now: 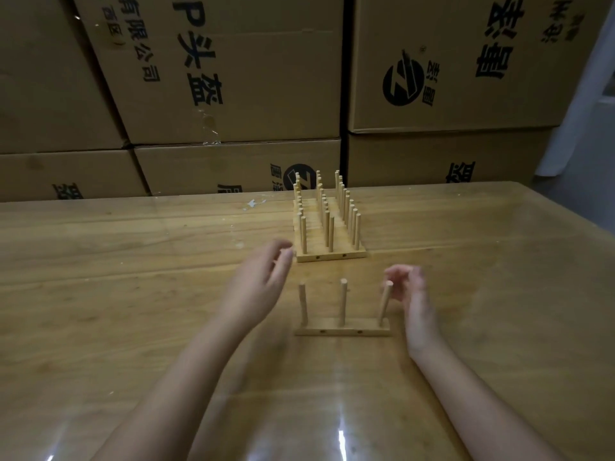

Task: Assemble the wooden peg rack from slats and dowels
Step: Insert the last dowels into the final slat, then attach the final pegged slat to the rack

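Slat (342, 331) with three dowels (342, 302) lies on the table (133, 294), rack (327, 227) just beyond it; my left hand (263, 284) hovers released above its left end, whether my right hand (416, 304) grasps the leaning right-end dowel (384, 304) cannot be told, so I should square that dowel upright before pressing down.

The single view sits at the person's head and faces forward and down along the table (133, 294). It is close enough that both forearms run in from the bottom corners, and the left hand (263, 281) and right hand (411, 294) meet near mid-frame. Its wide lens takes in the slat (342, 331) between the hands, the rack (327, 224) just beyond at centre, and the stacked boxes (233, 78) behind the table's far edge, which fill the upper half.
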